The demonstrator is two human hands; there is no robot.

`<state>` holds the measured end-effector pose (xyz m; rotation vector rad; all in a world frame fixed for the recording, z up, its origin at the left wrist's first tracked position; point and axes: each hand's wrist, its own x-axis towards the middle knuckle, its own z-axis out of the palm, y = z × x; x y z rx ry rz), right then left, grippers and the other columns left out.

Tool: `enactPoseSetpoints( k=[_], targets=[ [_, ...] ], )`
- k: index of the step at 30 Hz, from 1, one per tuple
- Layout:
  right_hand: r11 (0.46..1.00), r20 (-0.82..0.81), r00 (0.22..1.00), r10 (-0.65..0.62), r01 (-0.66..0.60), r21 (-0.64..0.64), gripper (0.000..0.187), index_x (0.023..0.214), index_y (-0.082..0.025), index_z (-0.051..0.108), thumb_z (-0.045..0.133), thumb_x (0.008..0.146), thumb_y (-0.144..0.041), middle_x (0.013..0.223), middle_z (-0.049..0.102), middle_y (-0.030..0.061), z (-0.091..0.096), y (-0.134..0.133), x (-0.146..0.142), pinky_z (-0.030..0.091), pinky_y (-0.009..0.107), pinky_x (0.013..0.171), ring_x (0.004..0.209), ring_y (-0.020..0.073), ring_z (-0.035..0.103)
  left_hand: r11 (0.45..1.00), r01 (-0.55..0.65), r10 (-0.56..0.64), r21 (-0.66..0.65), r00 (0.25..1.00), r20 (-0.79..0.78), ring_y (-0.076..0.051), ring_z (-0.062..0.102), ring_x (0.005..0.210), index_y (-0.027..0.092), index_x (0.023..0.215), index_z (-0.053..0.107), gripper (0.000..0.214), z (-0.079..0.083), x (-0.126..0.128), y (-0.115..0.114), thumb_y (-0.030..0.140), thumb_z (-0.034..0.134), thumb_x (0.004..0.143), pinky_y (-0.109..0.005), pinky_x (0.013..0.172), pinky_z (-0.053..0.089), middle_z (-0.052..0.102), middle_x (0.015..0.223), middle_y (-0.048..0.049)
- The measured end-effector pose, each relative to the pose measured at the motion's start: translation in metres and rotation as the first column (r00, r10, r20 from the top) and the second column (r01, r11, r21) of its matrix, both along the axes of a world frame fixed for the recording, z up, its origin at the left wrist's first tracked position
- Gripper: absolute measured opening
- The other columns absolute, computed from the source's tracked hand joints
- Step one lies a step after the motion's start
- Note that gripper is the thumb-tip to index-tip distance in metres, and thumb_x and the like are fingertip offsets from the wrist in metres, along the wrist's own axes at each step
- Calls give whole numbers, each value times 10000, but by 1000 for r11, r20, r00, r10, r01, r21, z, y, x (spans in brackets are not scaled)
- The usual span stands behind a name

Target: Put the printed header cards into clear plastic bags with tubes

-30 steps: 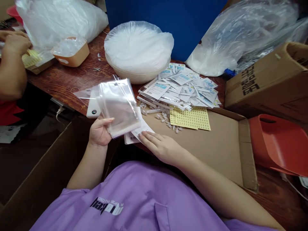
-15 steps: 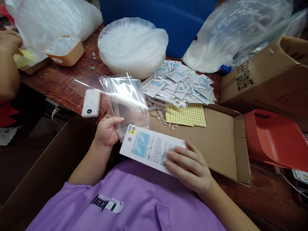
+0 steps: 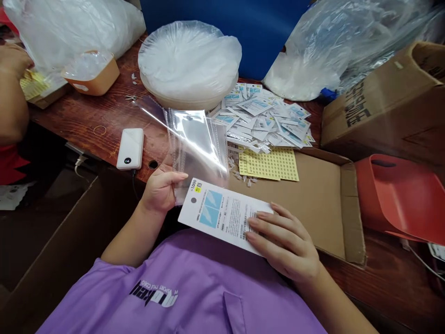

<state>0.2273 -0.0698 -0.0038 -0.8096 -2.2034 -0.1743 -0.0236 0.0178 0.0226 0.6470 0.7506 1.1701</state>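
My left hand (image 3: 160,188) is closed on a fan of clear plastic bags (image 3: 200,139), its thumb lying across their near end. My right hand (image 3: 287,236) grips a white printed card (image 3: 222,213) with a blue picture and a round hole at its left end. The card is tilted in front of my body, its left end close to the bags. Beyond the bags lies a heap of similar cards (image 3: 260,111), some in clear wrapping. Yellow sticker sheets (image 3: 271,163) and several small clear plastic pieces (image 3: 245,178) rest on a cardboard tray (image 3: 313,199).
A plastic-covered bowl (image 3: 189,65), an orange container (image 3: 92,76) and a white power bank (image 3: 130,148) stand on the wooden table. To the right are a red bin (image 3: 399,199) and a cardboard box (image 3: 378,106). Another person's arm (image 3: 12,93) is at far left.
The bags in my left hand have shifted slightly right and spread differently. The card in my right hand has moved a little right and is sharper to see.
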Motion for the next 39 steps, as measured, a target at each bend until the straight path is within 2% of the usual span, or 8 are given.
enactPoseSetpoints(
  k=[10,15,20,23,27,31,34,39],
  targets=[
    [952,-57,951,-305,305,-7,512,1260,-289,569,559,801,-61,1081,694,56,-20,-46,60,501,448,970,995,221,660,981,193,-193,-9,981,9,-206,677,924,230,1063,636,465,6,60,-12,63,613,631,-355,860,518,721,946,10],
    [756,-299,725,-620,655,22,581,1198,-284,623,636,715,39,1118,685,42,-45,-86,87,513,447,947,974,221,665,933,340,-339,-117,940,31,-155,658,743,191,904,640,357,-5,115,-28,51,591,579,-287,736,511,691,797,20],
    [572,-447,510,-735,820,-5,524,1142,-281,656,650,722,31,1069,706,35,-67,-111,107,556,398,854,938,214,678,854,427,-464,-297,883,-65,-151,606,624,141,779,603,340,-24,178,-29,26,520,470,-286,671,483,640,670,4],
    [576,-405,510,-759,816,-51,524,1165,-283,642,639,733,13,1098,695,48,-77,-119,116,542,429,881,960,223,670,840,440,-501,-317,853,-145,-167,608,615,114,780,602,328,-33,203,-28,33,527,472,-324,696,487,640,668,-19],
    [606,-390,527,-755,789,-108,529,1203,-297,611,608,761,-7,1115,687,48,-85,-121,120,539,430,888,983,218,661,928,319,-371,-195,845,-384,-199,654,826,122,1010,574,396,-38,210,-27,105,635,619,-331,807,483,689,930,-78],
    [631,-426,540,-726,769,-101,540,1203,-301,608,609,755,1,1096,691,47,-90,-115,120,541,431,880,972,214,663,967,254,-191,-20,672,-716,-210,607,1039,125,1171,501,429,-48,203,-17,262,638,788,-315,901,452,629,1159,-144],
    [638,-455,537,-711,764,-96,533,1187,-289,619,623,744,7,1078,695,52,-94,-109,120,540,441,877,955,220,667,962,275,-159,5,572,-805,-191,639,910,120,1128,537,290,-54,198,-7,234,535,862,-332,845,485,650,1055,-137],
    [617,-515,507,-691,785,-53,538,1192,-277,615,632,738,12,1065,689,59,-90,-105,121,565,392,788,931,222,669,978,187,-71,90,707,-703,-149,654,875,180,1008,590,177,-39,182,-4,253,477,893,-291,777,517,639,1117,-72]
  ],
)
